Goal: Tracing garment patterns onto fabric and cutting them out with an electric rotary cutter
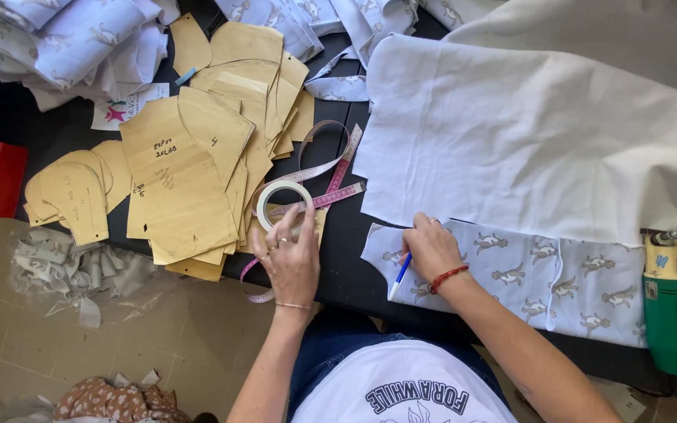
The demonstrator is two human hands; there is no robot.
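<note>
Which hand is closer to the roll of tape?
The left hand. Its fingers reach up to the white roll of tape, right by it. The right hand holds a blue pen on the printed fabric, farther right.

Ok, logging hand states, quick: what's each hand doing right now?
Left hand: open, fingers spread, touching the tape roll.
Right hand: closed on a blue pen, resting on printed fabric.

Black table (352, 258) w/ paper patterns (186, 168), tape roll (282, 205), measuring tape (331, 176), white fabric (526, 133), printed fabric (558, 278).
</note>
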